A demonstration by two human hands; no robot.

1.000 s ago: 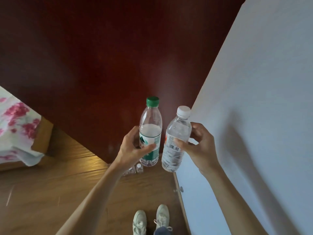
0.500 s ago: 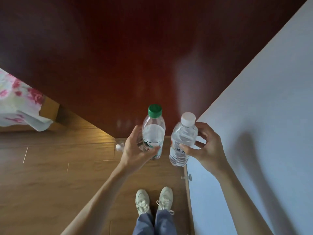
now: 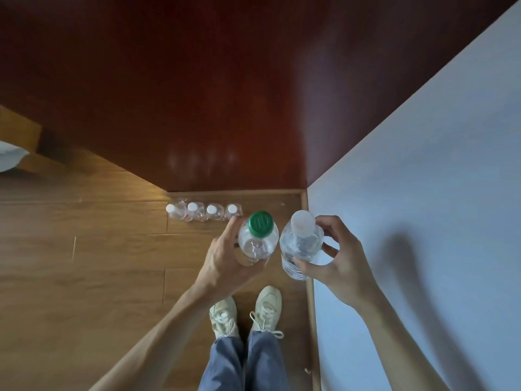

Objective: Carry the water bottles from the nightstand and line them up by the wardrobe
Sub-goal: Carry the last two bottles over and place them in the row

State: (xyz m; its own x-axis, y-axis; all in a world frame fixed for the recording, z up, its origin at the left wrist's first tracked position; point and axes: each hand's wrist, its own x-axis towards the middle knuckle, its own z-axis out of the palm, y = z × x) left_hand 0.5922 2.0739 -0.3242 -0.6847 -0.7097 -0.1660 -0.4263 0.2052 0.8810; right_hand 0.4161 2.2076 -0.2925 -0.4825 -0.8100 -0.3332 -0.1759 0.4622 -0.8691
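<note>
My left hand [image 3: 225,258] grips a clear water bottle with a green cap [image 3: 258,235], seen almost from above. My right hand [image 3: 338,258] grips a clear bottle with a white cap [image 3: 301,241] right beside it. Both bottles hang upright above the wooden floor. Below them and further ahead, a row of several white-capped bottles [image 3: 203,211] stands on the floor against the foot of the dark red wardrobe [image 3: 197,94]. The row's right end lies just left of my left hand's fingertips.
A pale wall [image 3: 423,207] runs along the right, meeting the wardrobe in a corner. My two feet in light shoes [image 3: 245,309] stand on the wooden floor [image 3: 84,263]. A bed corner with white bedding [image 3: 11,156] shows at far left.
The view has tilted down, so the bottles are now seen from above and the row on the floor has come into sight. Both hands keep their grip on the bottles.
</note>
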